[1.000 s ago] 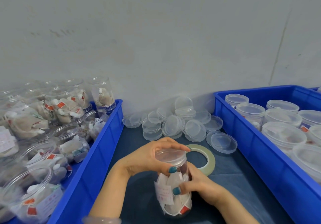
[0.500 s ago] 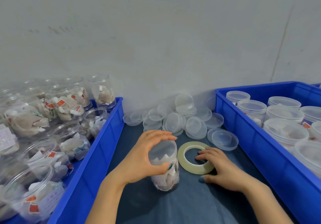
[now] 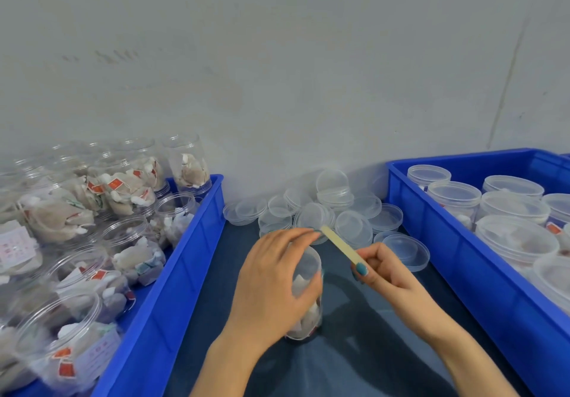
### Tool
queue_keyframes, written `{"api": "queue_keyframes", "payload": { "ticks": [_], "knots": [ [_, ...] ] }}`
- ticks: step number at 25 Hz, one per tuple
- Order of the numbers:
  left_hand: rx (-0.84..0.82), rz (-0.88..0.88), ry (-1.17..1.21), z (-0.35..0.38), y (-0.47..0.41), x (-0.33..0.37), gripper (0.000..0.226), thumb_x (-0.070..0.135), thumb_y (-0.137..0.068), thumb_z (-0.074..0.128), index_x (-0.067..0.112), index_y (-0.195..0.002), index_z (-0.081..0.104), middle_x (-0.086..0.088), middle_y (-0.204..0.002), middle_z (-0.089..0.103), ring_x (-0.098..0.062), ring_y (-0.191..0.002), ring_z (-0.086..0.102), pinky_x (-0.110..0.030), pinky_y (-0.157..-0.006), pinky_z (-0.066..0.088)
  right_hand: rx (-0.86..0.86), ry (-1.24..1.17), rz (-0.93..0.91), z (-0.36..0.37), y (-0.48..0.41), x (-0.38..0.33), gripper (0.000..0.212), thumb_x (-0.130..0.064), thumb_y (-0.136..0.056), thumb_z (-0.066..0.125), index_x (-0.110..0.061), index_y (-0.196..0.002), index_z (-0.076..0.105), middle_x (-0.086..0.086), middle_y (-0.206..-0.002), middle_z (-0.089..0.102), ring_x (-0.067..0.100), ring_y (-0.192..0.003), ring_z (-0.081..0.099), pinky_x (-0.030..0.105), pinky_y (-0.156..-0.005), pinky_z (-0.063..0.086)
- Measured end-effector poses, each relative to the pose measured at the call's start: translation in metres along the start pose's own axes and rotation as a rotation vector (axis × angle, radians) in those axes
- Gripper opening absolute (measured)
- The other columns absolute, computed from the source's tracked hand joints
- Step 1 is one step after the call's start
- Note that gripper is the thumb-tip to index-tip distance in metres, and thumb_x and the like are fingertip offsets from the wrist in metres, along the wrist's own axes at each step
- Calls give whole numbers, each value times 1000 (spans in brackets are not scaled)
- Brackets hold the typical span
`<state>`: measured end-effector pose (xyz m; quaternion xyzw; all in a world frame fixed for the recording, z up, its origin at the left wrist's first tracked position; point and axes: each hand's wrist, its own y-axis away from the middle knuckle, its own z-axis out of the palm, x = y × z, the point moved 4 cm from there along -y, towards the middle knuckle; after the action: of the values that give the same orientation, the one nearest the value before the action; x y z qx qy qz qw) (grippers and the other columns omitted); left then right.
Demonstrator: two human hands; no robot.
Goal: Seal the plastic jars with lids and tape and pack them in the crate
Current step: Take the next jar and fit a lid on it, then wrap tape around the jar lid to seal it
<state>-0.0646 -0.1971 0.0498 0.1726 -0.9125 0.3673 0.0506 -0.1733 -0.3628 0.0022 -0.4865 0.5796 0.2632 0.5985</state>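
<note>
I'm holding the jar [image 3: 304, 268] on the worktop [image 3: 354, 353] with my left grip [image 3: 271, 276] curled round it, and I'm pinching the tape roll [image 3: 337, 244] in my right grip [image 3: 387, 275].

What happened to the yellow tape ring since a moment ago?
The right hand let go of the clear lidded plastic jar, pinched the pale yellow tape roll off the dark blue mat, and lifted it on edge beside the jar's lid. The left hand still grips the jar. The blue crates and loose clear lids stayed put.
</note>
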Motion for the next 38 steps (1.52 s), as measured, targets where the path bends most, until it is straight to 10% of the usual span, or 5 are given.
{"api": "queue_keyframes", "payload": {
  "ticks": [20,26,31,38],
  "knots": [
    [433,177,24,3,6,38,16,18,-90,69,16,-105,76,5,-104,70,-10,-97,66,-26,-83,54,-108,-42,-145,28,3,-17,24,-20,-88,69,-7,-107,63,4,-77,64,15,-60,58,25,-59,51],
    [445,30,198,-3,2,29,12,30,-86,68,21,-80,71,13,-86,63,-4,-83,59,-25,-71,51,-142,140,-135,32,6,-20,41,-45,-86,68,-8,-102,59,11,-74,71,26,-60,65,35,-59,53],
    [376,1,-1,-2,2,30,19,37,-90,56,23,-81,63,15,-88,59,-3,-83,51,-19,-73,42,-11,493,-213,29,8,-25,22,-68,-84,50,-46,-85,48,-10,-58,64,12,-57,63,20,-56,40],
    [354,31,115,2,8,40,13,35,-89,59,24,-94,59,22,-103,62,0,-92,56,-21,-80,44,102,572,-214,14,8,-22,48,-72,-81,43,-26,-89,56,-2,-58,62,16,-54,59,24,-53,43]
  ]
}}
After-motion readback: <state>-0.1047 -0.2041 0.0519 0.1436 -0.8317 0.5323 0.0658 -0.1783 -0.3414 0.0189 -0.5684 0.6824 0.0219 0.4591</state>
